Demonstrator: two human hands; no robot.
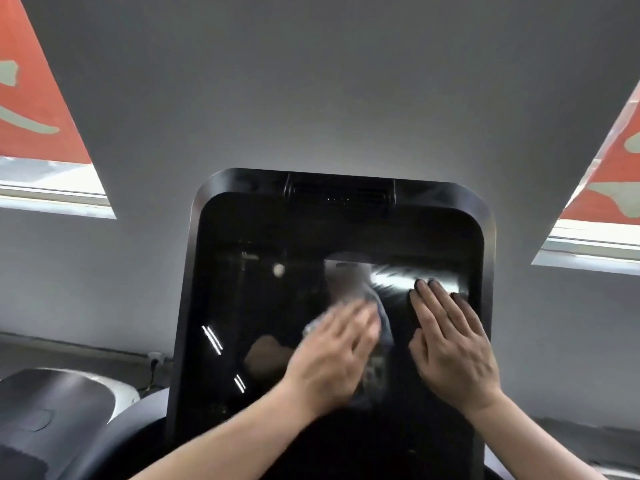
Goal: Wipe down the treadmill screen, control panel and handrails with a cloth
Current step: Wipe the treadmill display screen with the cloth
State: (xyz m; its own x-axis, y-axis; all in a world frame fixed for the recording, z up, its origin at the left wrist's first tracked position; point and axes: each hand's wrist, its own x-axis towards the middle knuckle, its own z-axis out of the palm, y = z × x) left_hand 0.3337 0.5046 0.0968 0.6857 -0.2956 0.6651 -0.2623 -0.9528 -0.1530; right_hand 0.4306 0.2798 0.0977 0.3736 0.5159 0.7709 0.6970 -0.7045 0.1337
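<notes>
At centre frame, the left hand [332, 351] presses a soft grey cloth [377, 317] flat-fingered against the glossy black treadmill screen [263, 289]; the right hand [450, 344] rests open on the glass beside it. The limp cloth (blurred) probably glides easily; palm pressure suits it.

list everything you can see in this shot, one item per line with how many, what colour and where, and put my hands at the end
treadmill screen: one, glossy black, centre, upright, reflections on it
vent slot: one, black, top edge of the screen frame
cloth: one, pale grey-blue, blurred, on the screen under the left hand
wall: one, grey, behind the screen
windows: two, red and pale graphics, upper left and upper right
neighbouring machine: one, black and white, lower left
wall socket: one, white, low on the wall, left of the screen
left hand: one, presses the cloth on the screen, blurred
right hand: one, flat on the screen's right side
</notes>
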